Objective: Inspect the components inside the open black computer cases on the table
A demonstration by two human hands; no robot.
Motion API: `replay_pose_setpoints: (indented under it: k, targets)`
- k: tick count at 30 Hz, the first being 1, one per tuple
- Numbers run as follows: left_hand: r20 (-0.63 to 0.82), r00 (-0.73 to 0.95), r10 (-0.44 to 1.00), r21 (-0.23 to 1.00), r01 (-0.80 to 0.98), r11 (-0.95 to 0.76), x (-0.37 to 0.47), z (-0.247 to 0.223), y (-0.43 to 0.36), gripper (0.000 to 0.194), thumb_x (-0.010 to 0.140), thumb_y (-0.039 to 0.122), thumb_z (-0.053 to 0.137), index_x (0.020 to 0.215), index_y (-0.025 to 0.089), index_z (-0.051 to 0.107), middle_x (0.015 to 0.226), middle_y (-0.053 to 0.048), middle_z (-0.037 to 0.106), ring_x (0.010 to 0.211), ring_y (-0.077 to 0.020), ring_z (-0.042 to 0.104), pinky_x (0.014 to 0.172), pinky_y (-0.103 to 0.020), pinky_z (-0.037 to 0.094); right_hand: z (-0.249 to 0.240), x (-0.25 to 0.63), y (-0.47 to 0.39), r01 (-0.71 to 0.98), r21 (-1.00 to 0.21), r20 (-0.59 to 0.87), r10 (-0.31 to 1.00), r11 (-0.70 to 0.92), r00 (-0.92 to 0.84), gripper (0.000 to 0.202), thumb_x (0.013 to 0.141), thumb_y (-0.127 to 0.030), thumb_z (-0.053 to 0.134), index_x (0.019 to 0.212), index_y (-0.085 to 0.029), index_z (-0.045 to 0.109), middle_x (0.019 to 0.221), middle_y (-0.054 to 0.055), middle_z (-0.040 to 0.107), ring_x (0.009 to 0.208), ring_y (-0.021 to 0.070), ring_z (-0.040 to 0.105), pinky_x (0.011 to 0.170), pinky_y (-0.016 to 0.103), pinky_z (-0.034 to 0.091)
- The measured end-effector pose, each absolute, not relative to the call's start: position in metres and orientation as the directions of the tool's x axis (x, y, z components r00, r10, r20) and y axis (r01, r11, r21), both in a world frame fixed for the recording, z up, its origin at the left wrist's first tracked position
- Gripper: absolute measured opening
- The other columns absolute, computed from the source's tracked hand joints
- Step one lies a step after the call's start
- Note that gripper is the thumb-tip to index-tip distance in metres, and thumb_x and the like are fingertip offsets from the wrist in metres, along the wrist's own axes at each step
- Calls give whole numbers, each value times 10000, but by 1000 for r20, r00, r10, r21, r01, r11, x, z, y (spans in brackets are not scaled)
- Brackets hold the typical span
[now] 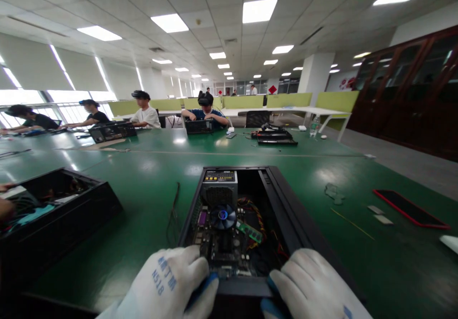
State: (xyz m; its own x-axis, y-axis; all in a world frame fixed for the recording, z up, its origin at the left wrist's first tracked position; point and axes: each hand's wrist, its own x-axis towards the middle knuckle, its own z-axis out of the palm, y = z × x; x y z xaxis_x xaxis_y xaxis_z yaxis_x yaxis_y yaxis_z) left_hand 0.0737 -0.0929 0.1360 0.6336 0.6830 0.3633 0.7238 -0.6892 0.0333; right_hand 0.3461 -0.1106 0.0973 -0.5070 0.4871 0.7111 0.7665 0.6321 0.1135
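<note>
An open black computer case [291, 207] lies on its side in front of me. Both my hands wear white gloves with blue palms. My left hand [171, 278] grips the near edge of the case at its left part, fingers curled over the rim. Round the same edge, farther right, my right hand [311, 283] is closed too. Inside the case are a power supply [220, 192] at the far left, a round cooling fan [223, 217] and a motherboard. A green memory module [249, 231] lies slanted beside the fan, near bundled coloured wires [259, 211].
On the green table [150, 176], another open case [67, 223] stands left, with a co-worker's hand at it. Thin black cables [173, 211] lie between the cases. A red-edged dark tray [410, 208] and small pieces [382, 219] are right. Co-workers sit opposite.
</note>
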Motion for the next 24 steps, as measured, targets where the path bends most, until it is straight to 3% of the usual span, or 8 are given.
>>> replay_pose_setpoints:
  k: [4,10,14,17,20,22,24]
  targets:
    - [332,594,733,57,762,-645,76,136,-92,161,936,301,509,803,239,575,739,-5,607,632,-173,618,563,-297,437,116,342,-124,771,-14,660,586,637,-471,167,933,-296,550,864,-189,659,740,51,618,735,212,541,783,403,393]
    - [306,597,742,126,747,-653,75,138,-96,104,919,293,511,965,241,588,810,-10,611,691,-189,634,599,-326,480,118,344,-131,749,-90,614,629,656,-477,177,931,-284,556,839,-190,674,715,45,606,706,208,522,753,401,390]
    - [298,555,777,140,780,-611,73,138,-94,299,910,292,535,1202,229,541,1026,-56,654,899,-217,674,784,-377,565,121,345,-133,761,-120,603,655,638,-455,205,945,-285,532,827,-197,673,719,47,606,711,213,525,713,388,380]
    - [356,561,748,48,788,-614,68,134,-88,435,923,294,546,1341,199,473,1224,-115,630,1087,-266,661,917,-430,583,124,346,-132,751,-117,580,659,650,-480,208,943,-277,531,801,-204,665,706,42,599,695,207,521,674,371,366]
    - [409,661,629,-112,720,-684,60,128,-85,409,950,156,458,1351,232,490,1371,-127,576,1295,-335,565,1026,-514,541,127,346,-131,745,-101,569,653,659,-500,204,942,-283,535,803,-211,667,700,38,598,702,205,539,685,371,388]
    - [410,719,561,-176,666,-724,57,124,-84,477,939,57,378,1340,280,511,1398,-98,573,1361,-349,508,1059,-564,505,130,347,-130,745,-88,556,653,661,-514,210,946,-308,534,817,-218,673,713,43,609,725,209,561,703,375,414]
    - [411,720,560,-176,665,-726,57,122,-83,467,949,62,366,1323,288,532,1378,-93,595,1359,-351,511,1053,-576,502,134,350,-129,735,-70,530,649,674,-545,222,946,-349,537,822,-229,677,738,50,630,735,205,579,706,372,442]
